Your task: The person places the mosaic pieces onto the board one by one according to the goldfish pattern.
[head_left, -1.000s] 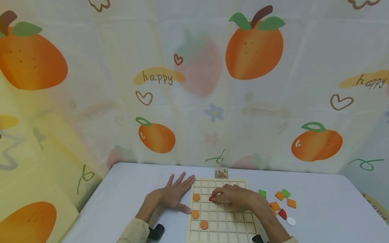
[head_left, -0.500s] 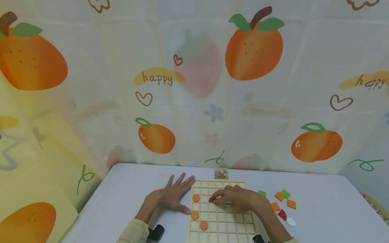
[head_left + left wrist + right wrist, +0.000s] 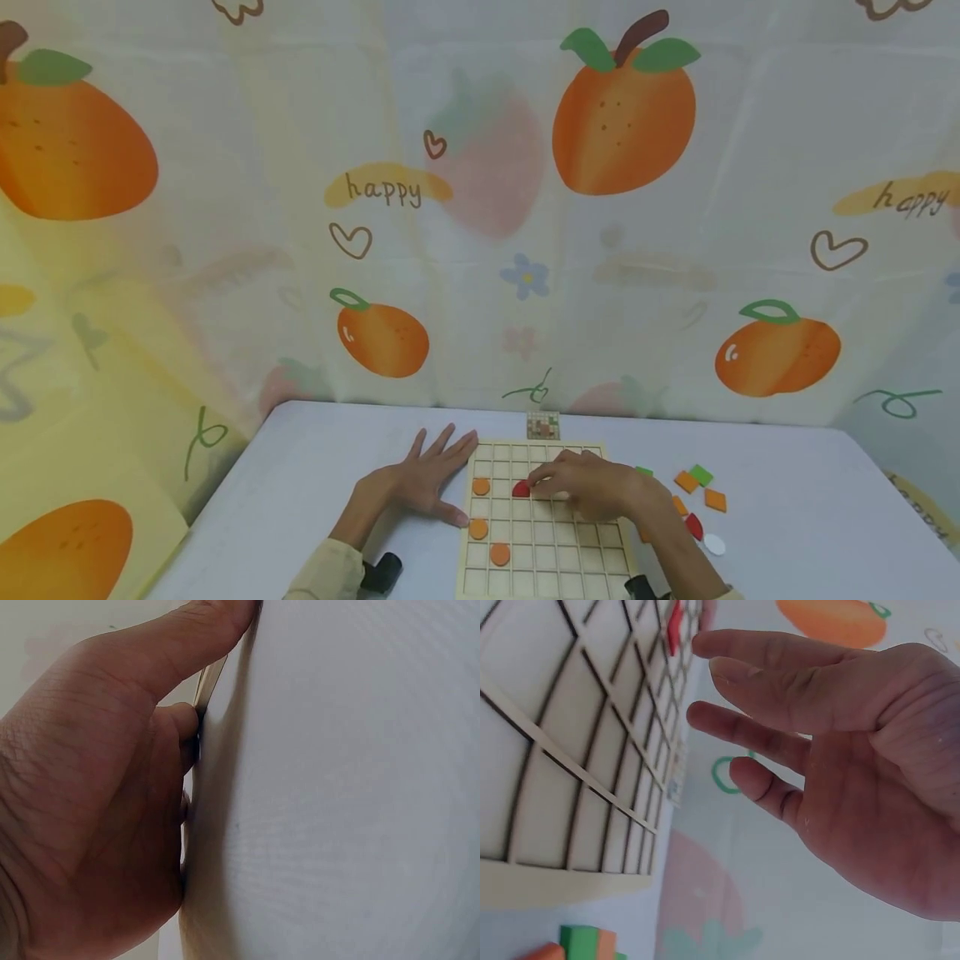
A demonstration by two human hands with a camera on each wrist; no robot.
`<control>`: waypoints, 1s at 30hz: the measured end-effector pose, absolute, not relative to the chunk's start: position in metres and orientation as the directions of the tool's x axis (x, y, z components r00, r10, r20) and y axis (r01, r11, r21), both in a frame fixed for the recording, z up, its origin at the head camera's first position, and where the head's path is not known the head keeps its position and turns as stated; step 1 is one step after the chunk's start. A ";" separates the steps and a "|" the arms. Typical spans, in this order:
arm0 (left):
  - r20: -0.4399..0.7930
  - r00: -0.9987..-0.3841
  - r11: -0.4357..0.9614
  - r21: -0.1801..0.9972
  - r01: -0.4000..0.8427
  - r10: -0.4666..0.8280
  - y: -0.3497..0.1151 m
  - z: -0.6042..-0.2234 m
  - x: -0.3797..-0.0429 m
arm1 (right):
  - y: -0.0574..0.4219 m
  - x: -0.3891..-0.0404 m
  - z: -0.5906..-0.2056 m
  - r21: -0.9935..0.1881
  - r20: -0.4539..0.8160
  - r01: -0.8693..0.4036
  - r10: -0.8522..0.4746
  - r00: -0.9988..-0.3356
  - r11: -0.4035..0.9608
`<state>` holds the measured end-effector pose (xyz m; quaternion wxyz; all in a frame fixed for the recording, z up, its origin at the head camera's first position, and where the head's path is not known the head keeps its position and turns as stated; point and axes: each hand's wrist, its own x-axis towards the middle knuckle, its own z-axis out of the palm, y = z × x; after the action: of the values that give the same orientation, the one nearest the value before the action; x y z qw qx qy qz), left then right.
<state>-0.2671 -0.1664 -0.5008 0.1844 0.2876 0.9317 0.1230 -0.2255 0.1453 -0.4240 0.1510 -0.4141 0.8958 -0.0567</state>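
A pale gridded wooden board (image 3: 538, 533) lies on the white table. In its upper part sits a red curved-edged piece (image 3: 521, 489). The fingertips of my right hand (image 3: 581, 483) are just beside that piece; in the right wrist view, a small gap separates them from the red piece (image 3: 674, 628), and the fingers hold nothing. My left hand (image 3: 427, 485) lies with fingers spread at the board's left edge, its index fingertip and thumb touching the frame. Three orange discs (image 3: 481, 486) rest in cells on the board's left side.
Right of the board lie loose pieces: orange squares (image 3: 716, 500), a green square (image 3: 701, 475), a red quarter-circle (image 3: 693, 527) and a white disc (image 3: 714, 545). A small patterned card (image 3: 543, 425) is behind the board. A fruit-printed cloth (image 3: 465, 333) hangs beyond the table.
My right fingertips have let go of the red piece and shifted slightly right, so more of it shows on the board. My left hand stays at the board's edge.
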 end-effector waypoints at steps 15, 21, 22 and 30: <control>-0.272 -0.774 0.809 0.341 0.479 0.572 -0.169 -0.500 -0.267 | 0.213 -0.215 -0.388 -0.446 -0.192 -0.442 -0.565 -0.802 0.778; -0.264 -0.767 0.798 0.359 0.484 0.584 -0.172 -0.504 -0.267 | 0.250 -0.220 -0.387 -0.452 -0.230 -0.316 -0.451 -0.862 0.834; -0.267 -0.766 0.798 0.359 0.484 0.585 -0.172 -0.504 -0.267 | 0.255 -0.222 -0.388 -0.444 -0.244 -0.291 -0.428 -0.870 0.847; -0.265 -0.766 0.796 0.368 0.481 0.585 -0.171 -0.504 -0.267 | 0.275 -0.236 -0.416 -0.325 -0.406 -0.084 -0.219 -0.887 0.942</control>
<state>-0.2672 -0.1711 -0.5037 0.1860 0.2869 0.9292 0.1406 -0.2359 0.2753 -0.4159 0.2239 -0.0791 0.9596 -0.1510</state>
